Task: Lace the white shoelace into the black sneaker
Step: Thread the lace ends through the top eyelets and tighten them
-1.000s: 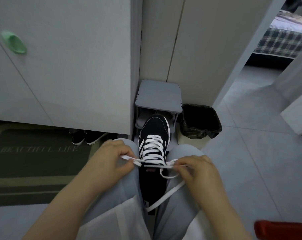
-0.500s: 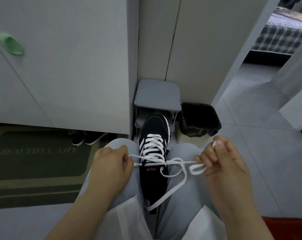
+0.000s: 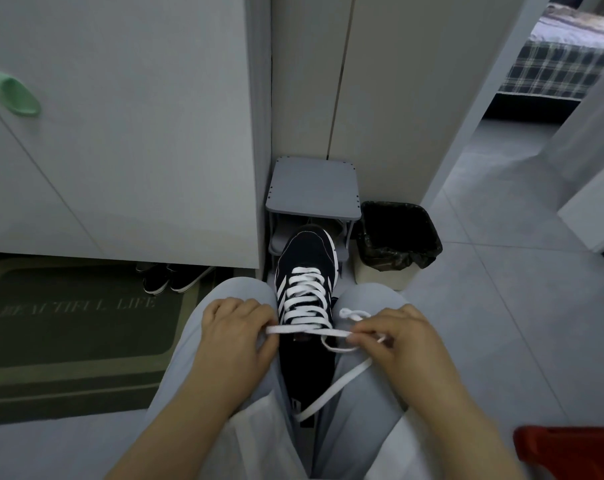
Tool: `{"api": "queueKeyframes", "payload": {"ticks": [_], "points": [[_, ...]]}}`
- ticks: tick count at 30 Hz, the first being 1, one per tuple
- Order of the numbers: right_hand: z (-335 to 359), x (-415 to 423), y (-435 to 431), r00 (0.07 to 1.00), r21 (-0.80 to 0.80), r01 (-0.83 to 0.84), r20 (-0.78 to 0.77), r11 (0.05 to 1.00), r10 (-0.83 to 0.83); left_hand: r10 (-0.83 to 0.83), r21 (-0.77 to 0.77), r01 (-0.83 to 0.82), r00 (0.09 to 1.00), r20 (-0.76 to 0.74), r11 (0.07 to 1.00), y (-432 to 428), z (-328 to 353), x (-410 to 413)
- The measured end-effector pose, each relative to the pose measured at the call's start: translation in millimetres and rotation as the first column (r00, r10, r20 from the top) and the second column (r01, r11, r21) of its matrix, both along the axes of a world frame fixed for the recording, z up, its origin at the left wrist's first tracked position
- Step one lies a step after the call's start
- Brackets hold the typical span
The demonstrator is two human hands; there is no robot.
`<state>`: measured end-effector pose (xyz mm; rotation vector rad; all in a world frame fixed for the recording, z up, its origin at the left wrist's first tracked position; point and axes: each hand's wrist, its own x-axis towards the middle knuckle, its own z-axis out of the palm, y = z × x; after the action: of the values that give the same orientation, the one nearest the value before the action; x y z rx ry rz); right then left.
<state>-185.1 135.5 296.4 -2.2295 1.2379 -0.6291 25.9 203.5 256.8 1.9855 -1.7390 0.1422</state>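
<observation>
two hands work the white shoelace [image 3: 305,296] at the near end of the lacing. on my feed the black sneaker [image 3: 307,249] lies between the person's two pale trouser legs [image 3: 221,375], toe pointing away and heel toward the camera. the lace crosses the top of the shoe in white bars.

the left hand [image 3: 233,337] has its grip curled on one end of the lace and pinches the flat strand just beside the shoe's left side. from there the strand runs taut across the tongue to the right hand [image 3: 402,341]. that grip is narrow as well, with thumb and fingertips pinching the lace. a small loop hangs below the fingers and a short bit of lace pokes up behind the knuckles. a long free tail runs from the loop back along the right trouser leg, and its tip lies by the sneaker's heel.

beyond the toe a grey stool [image 3: 312,188] stands on the floor [image 3: 501,306] in the corner where the cabinet [image 3: 137,133] meets the wall. i cannot tell whether the toe touches the stool. a black-lined bin [image 3: 399,233] sits just to the right of the stool. a dark doormat [image 3: 68,327] lies on the floor under the cabinet's edge, with a pair of dark shoes [image 3: 170,277] beside it. the cabinet door carries a green handle [image 3: 13,93]. through the doorway i see a plaid-covered bed [image 3: 556,67], and something red [image 3: 567,448] shows at the lower right.
</observation>
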Motion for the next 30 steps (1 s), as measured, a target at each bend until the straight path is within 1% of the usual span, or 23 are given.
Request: {"api": "queueKeyframes", "payload": {"ticks": [1,3,5,7,8,10,11,12,14,15,16,18,21,23,24,26,27,29,30], "points": [[5,-4,0,0.996,0.067,0.031,0.077,0.997,-0.036,-0.004,-0.005,0.004,1.000,-0.007,1.000,0,1,-1],[16,-8,2,0.974,0.158,0.038,0.216,0.987,-0.073,0.004,0.010,-0.004,1.000,-0.018,1.000,1,4,-2],[24,-9,5,0.941,0.230,0.001,0.330,0.973,-0.079,0.008,0.048,-0.005,0.998,-0.055,0.999,0,4,-3],[26,-8,7,0.884,0.308,-0.046,0.456,0.950,-0.105,0.019,0.088,-0.010,0.994,-0.108,0.996,-2,4,-5],[26,-8,8,0.853,0.344,-0.059,0.505,0.937,-0.131,0.022,0.100,-0.010,0.992,-0.128,0.995,-3,4,-5],[23,-7,7,0.828,0.385,-0.049,0.531,0.922,-0.178,0.008,0.102,0.010,0.986,-0.167,0.995,-3,7,-6],[20,-7,7,0.847,0.375,-0.030,0.502,0.927,-0.175,0.004,0.081,0.013,0.979,-0.205,0.997,-2,9,-7],[16,-6,5,0.887,0.328,0.001,0.436,0.945,-0.153,-0.003,0.060,0.019,0.966,-0.258,0.998,0,12,-9],[7,-7,2,0.969,0.176,0.039,0.233,0.984,-0.080,-0.071,0.046,0.096,0.921,-0.382,0.994,6,15,-13],[2,-7,0,0.989,0.127,0.027,0.141,0.991,-0.045,-0.117,0.061,0.154,0.910,-0.398,0.986,9,15,-16],[-1,-8,-1,0.997,0.114,0.005,0.074,0.993,-0.013,-0.170,0.094,0.224,0.903,-0.394,0.970,11,16,-20],[-6,-8,0,0.999,0.125,-0.050,0.001,0.991,0.050,-0.253,0.197,0.350,0.884,-0.394,0.916,14,17,-32],[-4,-7,1,0.985,0.092,-0.143,-0.086,0.985,0.151,-0.305,0.340,0.386,0.913,-0.270,0.857,13,5,-39],[-5,-10,-1,0.968,0.085,-0.176,-0.163,0.981,0.188,-0.336,0.341,0.398,0.914,-0.226,0.852,14,1,-39],[-7,-10,-1,0.963,0.089,-0.187,-0.179,0.978,0.201,-0.361,0.323,0.419,0.905,-0.225,0.849,16,-1,-39],[-15,-8,-1,0.973,0.031,-0.194,-0.121,0.980,0.197,-0.387,0.302,0.428,0.903,-0.187,0.852,19,-4,-40],[-20,-9,-2,0.979,-0.011,-0.187,-0.082,0.982,0.185,-0.393,0.237,0.426,0.903,-0.173,0.873,21,-6,-41],[-27,-10,-3,0.988,-0.099,-0.155,-0.036,0.983,0.152,-0.396,0.149,0.456,0.864,-0.310,0.877,23,-5,-42],[-28,-9,-3,0.988,-0.109,-0.154,-0.019,0.982,0.153,-0.375,0.101,0.445,0.839,-0.394,0.890,22,0,-41]]}}
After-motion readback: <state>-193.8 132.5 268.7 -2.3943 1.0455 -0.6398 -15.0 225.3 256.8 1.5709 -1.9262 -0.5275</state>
